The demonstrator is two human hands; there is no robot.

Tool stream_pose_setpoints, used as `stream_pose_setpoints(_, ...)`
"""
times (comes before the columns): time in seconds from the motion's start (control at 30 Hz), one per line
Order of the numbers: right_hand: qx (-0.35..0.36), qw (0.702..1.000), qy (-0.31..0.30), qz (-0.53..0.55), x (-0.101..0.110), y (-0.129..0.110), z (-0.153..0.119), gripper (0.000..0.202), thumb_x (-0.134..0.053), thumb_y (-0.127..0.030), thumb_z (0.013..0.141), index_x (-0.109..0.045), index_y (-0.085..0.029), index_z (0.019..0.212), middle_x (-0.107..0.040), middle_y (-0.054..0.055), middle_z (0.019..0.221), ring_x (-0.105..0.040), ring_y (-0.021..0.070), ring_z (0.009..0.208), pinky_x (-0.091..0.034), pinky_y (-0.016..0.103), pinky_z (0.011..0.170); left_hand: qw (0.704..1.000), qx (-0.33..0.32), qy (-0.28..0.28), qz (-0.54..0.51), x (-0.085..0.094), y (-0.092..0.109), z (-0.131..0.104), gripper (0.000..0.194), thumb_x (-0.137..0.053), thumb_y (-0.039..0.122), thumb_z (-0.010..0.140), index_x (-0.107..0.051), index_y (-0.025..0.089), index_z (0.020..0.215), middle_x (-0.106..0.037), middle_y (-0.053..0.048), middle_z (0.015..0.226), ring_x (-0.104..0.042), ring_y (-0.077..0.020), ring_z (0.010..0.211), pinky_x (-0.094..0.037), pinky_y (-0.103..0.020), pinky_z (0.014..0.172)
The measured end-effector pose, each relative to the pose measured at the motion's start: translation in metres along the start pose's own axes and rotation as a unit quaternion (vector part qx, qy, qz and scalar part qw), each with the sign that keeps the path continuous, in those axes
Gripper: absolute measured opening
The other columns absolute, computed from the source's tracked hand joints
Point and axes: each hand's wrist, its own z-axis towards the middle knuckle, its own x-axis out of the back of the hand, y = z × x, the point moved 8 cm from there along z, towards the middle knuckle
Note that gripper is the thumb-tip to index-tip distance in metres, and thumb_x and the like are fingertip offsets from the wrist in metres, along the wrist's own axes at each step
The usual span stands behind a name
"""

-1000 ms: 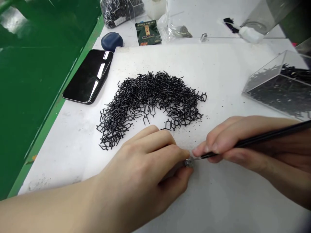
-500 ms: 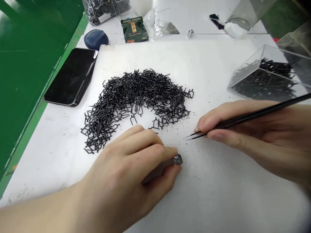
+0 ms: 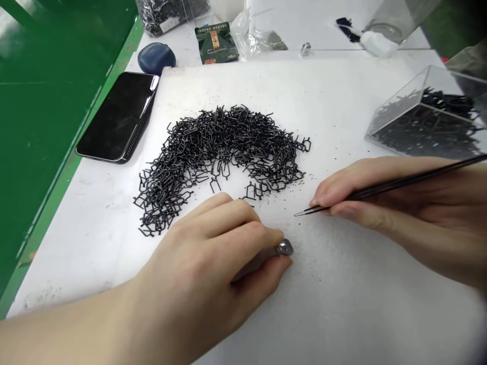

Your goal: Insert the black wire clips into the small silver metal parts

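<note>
My left hand pinches a small grey metal piece between thumb and forefinger, just below the pile; most of the piece is hidden by the fingers. In my right hand is a pair of thin black tweezers. Their fine tips are close together over the white surface, up and to the right of the metal piece, not touching it. An arched pile of small black forked parts lies beyond my left hand. Whether the tips hold anything is too small to tell.
At the right, a clear box contains more black parts. A black phone and a dark blue case lie at the left. Behind the pile are a green packet, a plastic bag and a small metal piece.
The tweezer tips have come closer together. The whole view has shifted slightly, so most things appear a little farther right. My left hand still pinches the metal piece.
</note>
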Motion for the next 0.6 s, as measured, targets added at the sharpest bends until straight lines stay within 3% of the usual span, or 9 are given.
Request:
stream_pose_setpoints(0.47,-0.033,0.993,-0.032,0.109,-0.005,0.009,0.001,0.022,-0.084,-0.027,0.092,-0.083,-0.041,0.109,-0.084,-0.005,0.105,-0.081,0.0227,0.093,-0.069,0.03,0.071,1.0,0.011,-0.003,0.02,0.003,0.004,0.003,0.011,-0.07,0.014,0.101,-0.079,0.016,0.095,-0.069,-0.001,0.082,-0.064,-0.0144,0.075,-0.056,-0.028,0.076)
stream_pose_setpoints(0.6,-0.06,0.992,-0.019,0.109,-0.002,0.014,-0.001,0.024,-0.085,-0.028,0.09,-0.084,-0.043,0.109,-0.084,-0.006,0.107,-0.081,0.0246,0.096,-0.07,0.033,0.073,0.999,0.009,-0.005,0.045,0.003,0.005,0.008,0.007,-0.073,0.023,0.1,-0.077,0.022,0.095,-0.069,-0.002,0.082,-0.066,-0.0173,0.075,-0.059,-0.028,0.072)
